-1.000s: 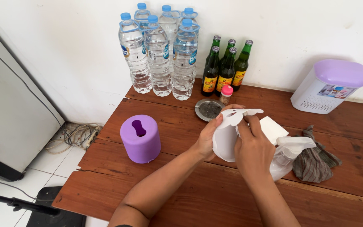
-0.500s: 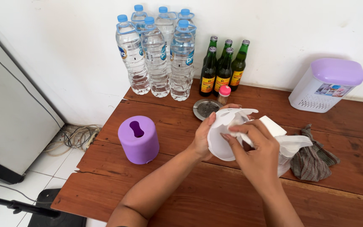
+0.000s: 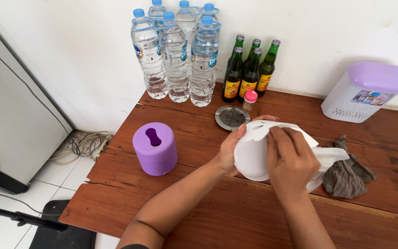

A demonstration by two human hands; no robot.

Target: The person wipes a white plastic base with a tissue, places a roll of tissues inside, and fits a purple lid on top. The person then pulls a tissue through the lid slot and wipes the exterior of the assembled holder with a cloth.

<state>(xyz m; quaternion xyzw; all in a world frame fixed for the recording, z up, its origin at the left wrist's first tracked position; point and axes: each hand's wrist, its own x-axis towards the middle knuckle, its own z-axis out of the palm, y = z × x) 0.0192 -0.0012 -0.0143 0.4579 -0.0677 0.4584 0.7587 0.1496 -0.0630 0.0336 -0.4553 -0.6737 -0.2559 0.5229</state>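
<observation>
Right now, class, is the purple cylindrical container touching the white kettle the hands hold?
No: the purple container stands apart to the left of the white kettle, with bare wooden table between them.

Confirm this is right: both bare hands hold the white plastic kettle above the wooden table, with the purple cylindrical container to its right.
Not quite. The head view shows the purple cylindrical container to the left of the white plastic kettle, not the right. Both hands, left and right, do hold it above the wooden table.

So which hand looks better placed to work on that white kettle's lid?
Probably the right hand: its fingers lie across the top of the white kettle near the lid. The left hand is cupping the kettle's side and spout end, steadying it.
</observation>
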